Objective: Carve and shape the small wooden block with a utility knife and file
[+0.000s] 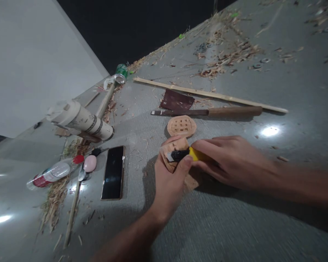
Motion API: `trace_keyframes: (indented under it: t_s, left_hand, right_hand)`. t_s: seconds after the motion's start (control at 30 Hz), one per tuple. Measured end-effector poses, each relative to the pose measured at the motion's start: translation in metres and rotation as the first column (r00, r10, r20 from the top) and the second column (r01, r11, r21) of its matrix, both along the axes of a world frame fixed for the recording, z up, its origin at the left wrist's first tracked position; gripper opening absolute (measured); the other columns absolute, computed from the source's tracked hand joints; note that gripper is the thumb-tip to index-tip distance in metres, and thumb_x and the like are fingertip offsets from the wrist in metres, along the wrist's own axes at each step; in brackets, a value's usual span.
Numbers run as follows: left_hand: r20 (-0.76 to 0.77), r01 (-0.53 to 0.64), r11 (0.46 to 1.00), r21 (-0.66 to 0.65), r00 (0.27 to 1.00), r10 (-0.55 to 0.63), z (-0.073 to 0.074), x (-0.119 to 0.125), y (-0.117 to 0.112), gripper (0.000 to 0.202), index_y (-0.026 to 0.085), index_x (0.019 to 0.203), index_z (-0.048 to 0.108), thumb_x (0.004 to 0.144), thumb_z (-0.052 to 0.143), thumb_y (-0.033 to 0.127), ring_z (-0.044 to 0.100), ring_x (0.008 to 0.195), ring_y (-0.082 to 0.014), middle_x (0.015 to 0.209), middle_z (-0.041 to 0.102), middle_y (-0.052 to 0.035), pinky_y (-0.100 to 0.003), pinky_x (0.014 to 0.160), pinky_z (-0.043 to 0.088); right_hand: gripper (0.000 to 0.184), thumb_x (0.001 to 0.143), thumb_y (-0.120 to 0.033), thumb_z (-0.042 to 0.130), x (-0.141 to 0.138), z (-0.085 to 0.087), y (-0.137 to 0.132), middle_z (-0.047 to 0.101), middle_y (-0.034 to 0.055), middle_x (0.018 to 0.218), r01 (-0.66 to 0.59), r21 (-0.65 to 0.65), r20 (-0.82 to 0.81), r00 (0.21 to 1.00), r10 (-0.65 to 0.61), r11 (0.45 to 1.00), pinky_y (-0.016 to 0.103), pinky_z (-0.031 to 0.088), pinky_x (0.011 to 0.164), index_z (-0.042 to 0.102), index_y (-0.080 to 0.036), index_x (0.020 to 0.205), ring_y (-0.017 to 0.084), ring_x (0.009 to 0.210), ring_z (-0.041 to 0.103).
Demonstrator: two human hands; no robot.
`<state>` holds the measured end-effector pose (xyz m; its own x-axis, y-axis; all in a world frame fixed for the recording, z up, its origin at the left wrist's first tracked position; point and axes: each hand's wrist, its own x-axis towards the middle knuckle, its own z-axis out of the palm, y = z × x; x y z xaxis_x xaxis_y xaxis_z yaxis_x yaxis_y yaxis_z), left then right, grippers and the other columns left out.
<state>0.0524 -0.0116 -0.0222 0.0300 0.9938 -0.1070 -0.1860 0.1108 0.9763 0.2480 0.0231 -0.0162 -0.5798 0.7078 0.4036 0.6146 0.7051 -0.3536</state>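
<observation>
My left hand (168, 180) is closed around a small carved wooden piece (180, 145) with notches in its face. In my right hand (224, 160) is a yellow and black utility knife (198, 154), its short blade lying over the wooden piece. The left thumb presses near the knife's black front end. Just beyond the hands rests an oval wooden piece (182, 126) cut with a grid of small square holes. Under the hands, part of another tan piece (191, 182) shows; its kind is unclear.
Behind the oval lie a wood-handled chisel (232, 111), brown sandpaper (177, 100) and a long wooden stick (207, 94). Leftward are a phone (113, 173), a tumbler (82, 118), a plastic bottle (50, 175) and a green can (121, 74). Wood shavings (232, 58) litter the table.
</observation>
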Motion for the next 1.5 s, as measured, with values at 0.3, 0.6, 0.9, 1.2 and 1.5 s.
trace_keyframes:
  t_s: [0.3, 0.6, 0.9, 1.2, 1.5]
  left_hand:
    - [-0.019, 0.055, 0.998, 0.008, 0.998, -0.055, 0.005, 0.000, 0.002, 0.048, 0.029, 0.132, 0.072, 0.091, 0.089, 0.047, 0.077, 0.115, -0.0270, 0.125, 0.080, -0.0078, -0.045, 0.105, 0.064]
    - [0.022, 0.014, 0.999, -0.030, 1.000, -0.013, 0.004, 0.000, -0.001, 0.049, 0.029, 0.136, 0.070, 0.095, 0.086, 0.052, 0.074, 0.127, -0.0299, 0.136, 0.078, -0.0099, -0.046, 0.113, 0.059]
    - [0.047, -0.071, 0.997, -0.026, 0.996, 0.072, 0.001, 0.009, -0.002, 0.039, 0.028, 0.131, 0.071, 0.101, 0.080, 0.050, 0.076, 0.125, -0.0257, 0.133, 0.078, -0.0085, -0.042, 0.112, 0.060]
    - [0.029, -0.013, 1.000, -0.015, 0.999, 0.014, 0.003, -0.001, 0.002, 0.048, 0.031, 0.133, 0.072, 0.090, 0.090, 0.043, 0.073, 0.120, -0.0266, 0.132, 0.075, -0.0070, -0.042, 0.108, 0.060]
    - [0.015, 0.037, 0.999, -0.022, 0.999, -0.037, 0.000, -0.003, -0.001, 0.053, 0.031, 0.136, 0.071, 0.088, 0.090, 0.041, 0.071, 0.114, -0.0243, 0.135, 0.073, -0.0072, -0.038, 0.102, 0.060]
  right_hand:
    - [0.035, 0.117, -0.048, 0.034, 0.008, 0.010, 0.009, 0.071, 0.0044, 0.077, -0.051, 0.065, 0.113, 0.993, 0.043, 0.997, 0.039, 0.032, 0.060, 0.056, -0.028, 0.099, 0.022, 0.063, 0.058]
    - [0.041, 0.118, -0.050, 0.034, -0.003, 0.010, -0.003, 0.066, 0.0016, 0.071, 0.031, -0.025, 0.044, 0.999, -0.030, 0.999, 0.035, 0.030, 0.057, 0.052, -0.027, 0.090, 0.018, 0.058, 0.052]
    - [0.048, 0.113, -0.063, 0.030, -0.012, 0.007, -0.004, 0.071, 0.0058, 0.072, 0.168, -0.137, 0.021, 0.986, -0.167, 0.976, 0.037, 0.029, 0.054, 0.061, -0.028, 0.102, 0.024, 0.056, 0.057]
    - [0.037, 0.114, -0.053, 0.036, 0.003, 0.000, 0.006, 0.065, 0.0025, 0.070, 0.004, -0.091, 0.009, 1.000, -0.004, 0.996, 0.036, 0.025, 0.058, 0.053, -0.027, 0.094, 0.019, 0.057, 0.049]
    - [0.030, 0.114, -0.043, 0.046, 0.010, 0.008, 0.013, 0.063, 0.0008, 0.070, -0.130, 0.008, 0.006, 0.991, 0.130, 0.991, 0.034, 0.025, 0.059, 0.058, -0.022, 0.096, 0.016, 0.058, 0.051]
